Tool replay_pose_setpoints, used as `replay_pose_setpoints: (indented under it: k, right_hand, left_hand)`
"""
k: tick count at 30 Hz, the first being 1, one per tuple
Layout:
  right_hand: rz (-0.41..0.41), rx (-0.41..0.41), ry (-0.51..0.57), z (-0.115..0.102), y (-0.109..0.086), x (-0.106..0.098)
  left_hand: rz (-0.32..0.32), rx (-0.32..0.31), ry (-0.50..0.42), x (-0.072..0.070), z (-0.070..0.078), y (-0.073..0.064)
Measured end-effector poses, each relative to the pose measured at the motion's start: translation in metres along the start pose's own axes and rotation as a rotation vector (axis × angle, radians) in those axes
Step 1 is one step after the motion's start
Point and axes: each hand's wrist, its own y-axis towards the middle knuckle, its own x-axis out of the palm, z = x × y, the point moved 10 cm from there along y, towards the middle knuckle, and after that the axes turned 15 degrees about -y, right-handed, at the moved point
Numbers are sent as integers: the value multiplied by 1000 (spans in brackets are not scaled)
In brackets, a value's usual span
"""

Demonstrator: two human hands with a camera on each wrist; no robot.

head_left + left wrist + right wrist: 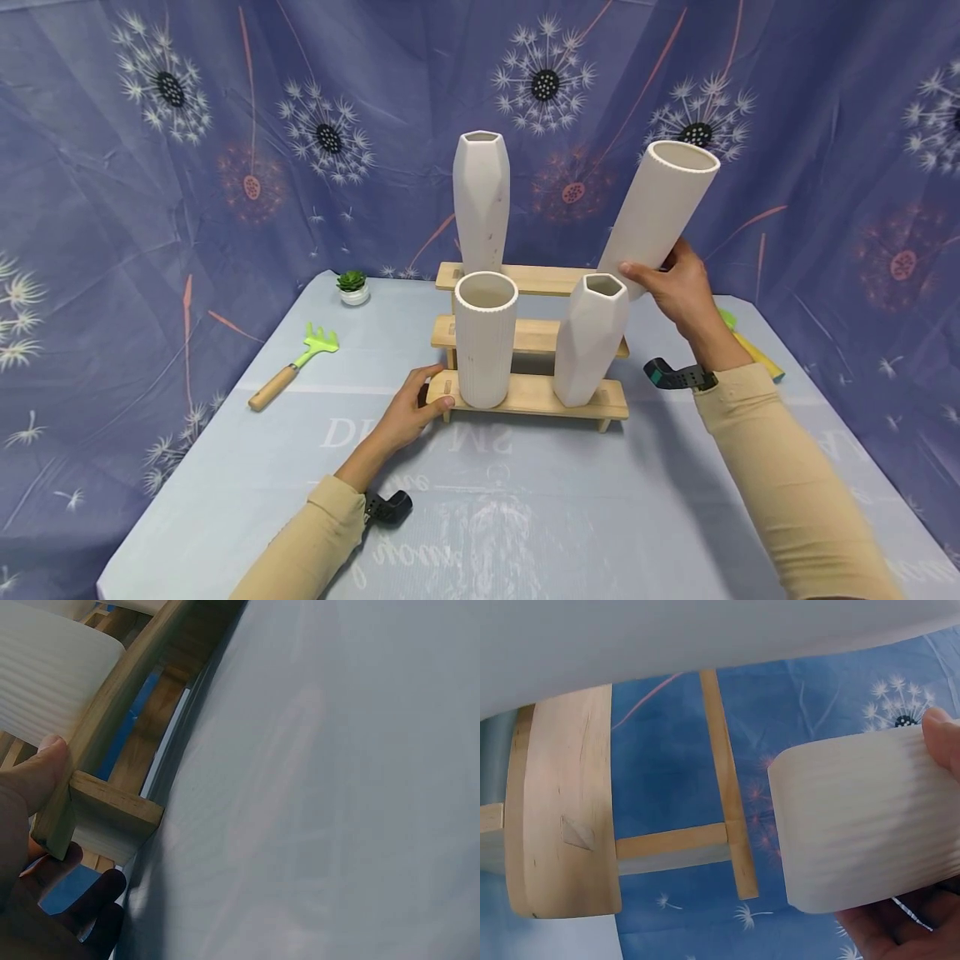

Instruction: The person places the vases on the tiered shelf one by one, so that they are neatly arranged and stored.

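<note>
My right hand point(686, 287) grips a ribbed white cylinder vase point(663, 204) near its base. The vase leans with its mouth to the right, by the right end of the wooden tiered stand point(536, 335). In the right wrist view the base of this ribbed vase point(862, 817) is apart from the wood. My left hand point(412, 408) pinches the left end of the stand's lowest shelf, thumb on top and fingers beneath. On that shelf stand another ribbed vase point(486, 342) and a faceted white vase point(591, 342), which leans slightly. A tall faceted vase point(482, 200) stands on the top shelf, left.
A green hand fork point(292, 367) with a wooden handle lies left on the table point(495, 508). Behind it sits a small potted succulent point(352, 287). A yellow-handled tool point(757, 358) lies partly hidden behind my right arm. A blue dandelion-print curtain point(405, 108) hangs behind.
</note>
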Motion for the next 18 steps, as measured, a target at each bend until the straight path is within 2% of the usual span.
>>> replay_pose_setpoints:
  k: [6, 18]
  right_hand:
    - [-17, 2, -14, 0, 5, 5]
    - [-83, -13, 39, -5, 18, 22]
  left_hand:
    - [-4, -2, 4, 0, 0, 0]
    - [3, -2, 5, 0, 2, 0]
